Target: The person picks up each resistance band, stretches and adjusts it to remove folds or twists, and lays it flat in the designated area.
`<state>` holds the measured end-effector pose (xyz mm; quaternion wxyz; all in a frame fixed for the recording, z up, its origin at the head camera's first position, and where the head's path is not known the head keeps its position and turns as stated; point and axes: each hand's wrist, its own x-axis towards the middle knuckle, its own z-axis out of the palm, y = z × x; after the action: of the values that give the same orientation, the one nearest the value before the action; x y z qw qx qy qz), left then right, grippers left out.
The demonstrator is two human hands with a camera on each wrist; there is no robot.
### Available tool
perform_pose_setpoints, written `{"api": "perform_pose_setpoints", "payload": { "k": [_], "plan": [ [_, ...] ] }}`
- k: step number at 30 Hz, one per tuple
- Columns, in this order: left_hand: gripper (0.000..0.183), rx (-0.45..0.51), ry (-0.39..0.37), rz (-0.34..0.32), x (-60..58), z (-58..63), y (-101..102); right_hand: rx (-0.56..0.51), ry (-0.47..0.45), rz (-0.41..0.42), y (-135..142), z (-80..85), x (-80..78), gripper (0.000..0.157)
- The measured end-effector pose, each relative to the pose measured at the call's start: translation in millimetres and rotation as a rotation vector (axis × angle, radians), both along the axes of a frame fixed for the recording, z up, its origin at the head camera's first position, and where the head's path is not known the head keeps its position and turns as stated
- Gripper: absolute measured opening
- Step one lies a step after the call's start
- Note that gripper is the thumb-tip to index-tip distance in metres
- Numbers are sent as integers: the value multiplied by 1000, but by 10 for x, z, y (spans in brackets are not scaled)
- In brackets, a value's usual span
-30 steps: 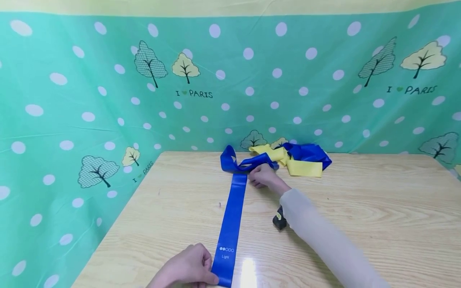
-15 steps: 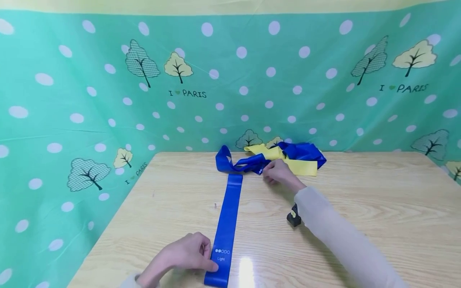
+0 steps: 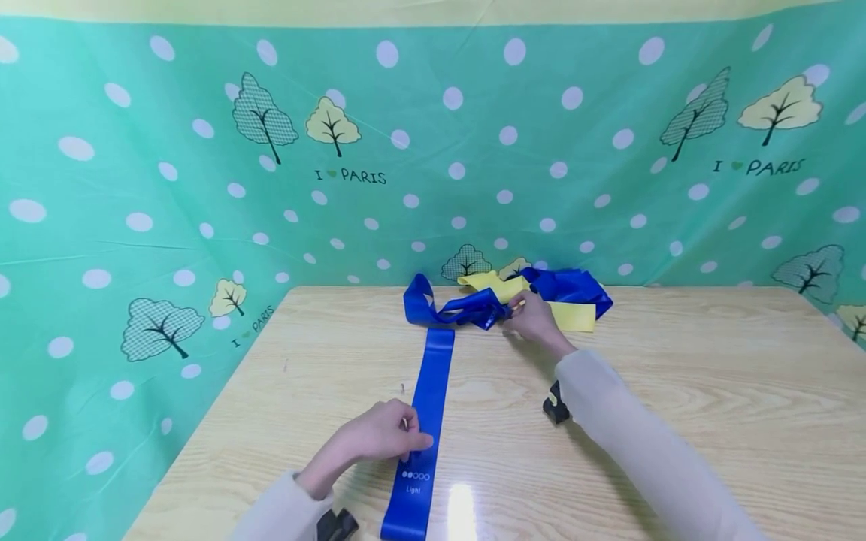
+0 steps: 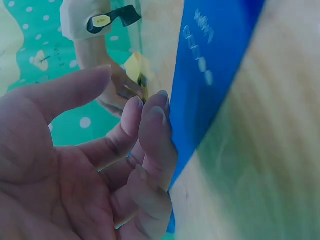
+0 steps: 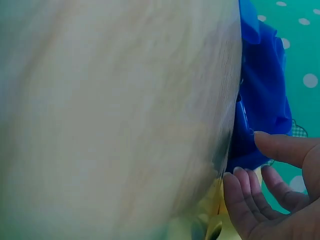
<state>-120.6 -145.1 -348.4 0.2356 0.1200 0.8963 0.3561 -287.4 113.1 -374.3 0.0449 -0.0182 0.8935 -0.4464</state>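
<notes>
While the left hand [image 3: 383, 433] is at the flat blue band [image 3: 435, 368] on the tabletop [image 3: 676, 361], thumb apart, fingers loosely bent, the right hand [image 3: 534, 321], also parted, pinching nothing, is by the bunched blue band [image 3: 483, 303]; smoothing lightly, edges kept straight, would probably work best.
</notes>
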Motion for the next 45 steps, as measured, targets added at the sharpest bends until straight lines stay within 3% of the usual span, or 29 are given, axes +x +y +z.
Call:
{"api": "perform_pose_setpoints", "payload": {
  "k": [5,10,15,20,24,28,31,37,42,45],
  "plan": [
    [29,-31,15,9,-197,41,146,68,81,-8,-31,-9,-43,32],
    [29,-65,24,15,-378,81,269,95,64,-71,-27,3,-66,14],
    [29,-62,19,24,-515,83,345,29,3,-101,-18,0,-84,38],
    [29,-66,6,36,-619,77,390,-4,-9,-43,-80,-23,-108,32],
    [28,-93,10,40,-716,69,419,29,5,36,-149,-34,-127,25],
    [27,-108,24,56,-825,70,439,72,9,60,-219,-6,-136,16],
    [26,-100,44,86,-901,72,453,6,-52,42,-268,32,-159,13],
    [27,-36,106,147,-1051,34,496,-244,-233,18,-338,195,-222,18],
    [11,37,151,194,-1165,-23,543,-351,-248,38,-330,347,-245,33],
    [30,129,126,246,-1222,-69,574,-392,-239,59,-329,405,-244,27]
  ]
}}
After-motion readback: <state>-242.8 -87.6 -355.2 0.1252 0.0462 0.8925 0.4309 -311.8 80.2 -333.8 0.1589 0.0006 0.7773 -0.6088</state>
